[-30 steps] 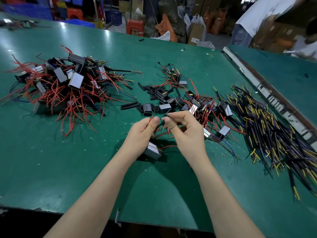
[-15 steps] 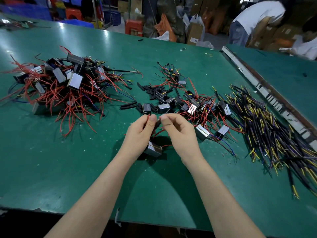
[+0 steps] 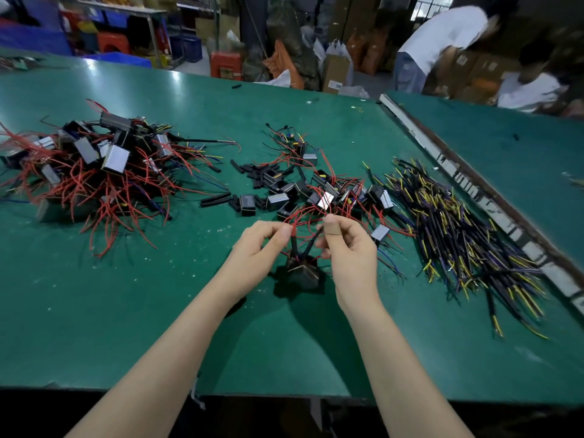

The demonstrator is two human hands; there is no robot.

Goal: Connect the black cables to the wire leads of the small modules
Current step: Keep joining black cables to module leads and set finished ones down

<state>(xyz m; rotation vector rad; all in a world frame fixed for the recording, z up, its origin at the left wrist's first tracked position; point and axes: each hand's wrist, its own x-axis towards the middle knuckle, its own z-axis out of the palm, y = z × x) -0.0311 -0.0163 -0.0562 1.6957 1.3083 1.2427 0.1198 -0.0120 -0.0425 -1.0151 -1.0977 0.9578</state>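
A small black module (image 3: 301, 270) hangs just above the green table (image 3: 126, 311) between my hands, with red leads and two black sleeves rising from it. My left hand (image 3: 259, 248) pinches one red lead at the top of the left black sleeve (image 3: 294, 245). My right hand (image 3: 344, 245) pinches the other lead at the top of the right black sleeve (image 3: 313, 245). Loose modules with red leads (image 3: 319, 194) lie just beyond my hands. A heap of black cables with yellow tips (image 3: 467, 235) lies to the right.
A big pile of modules with red wires (image 3: 94, 165) sits at the left. Short black tube pieces (image 3: 218, 199) lie mid-table. A metal strip (image 3: 467, 188) marks the joint to a second table at the right. People bend over boxes at the back right (image 3: 442, 45).
My hands have drawn a little apart and the module has turned, so it now hangs below them with two black sleeves showing on its leads. The camera view shifted slightly.
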